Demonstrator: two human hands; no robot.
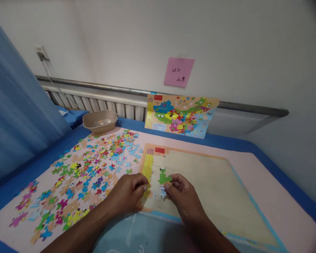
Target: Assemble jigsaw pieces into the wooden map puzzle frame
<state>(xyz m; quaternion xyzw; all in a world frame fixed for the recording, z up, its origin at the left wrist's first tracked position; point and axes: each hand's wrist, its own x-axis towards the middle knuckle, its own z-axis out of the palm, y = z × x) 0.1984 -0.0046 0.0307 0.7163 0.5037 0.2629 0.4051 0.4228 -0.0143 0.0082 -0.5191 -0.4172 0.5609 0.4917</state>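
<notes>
The right hand [184, 196] pinches a green piece [164, 178] near its edge, likely keeping its face visible, while the left hand [129, 191] curls at the board's [205, 186] side, its grip unclear.

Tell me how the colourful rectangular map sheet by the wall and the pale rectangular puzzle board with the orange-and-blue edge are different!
The colourful rectangular map sheet stands up by the metal rail, but the pale rectangular puzzle board lies flat. Bright coloured regions fill the map sheet, while the puzzle board shows mostly plain pale surface. Both have a red flag at the upper left.
</notes>
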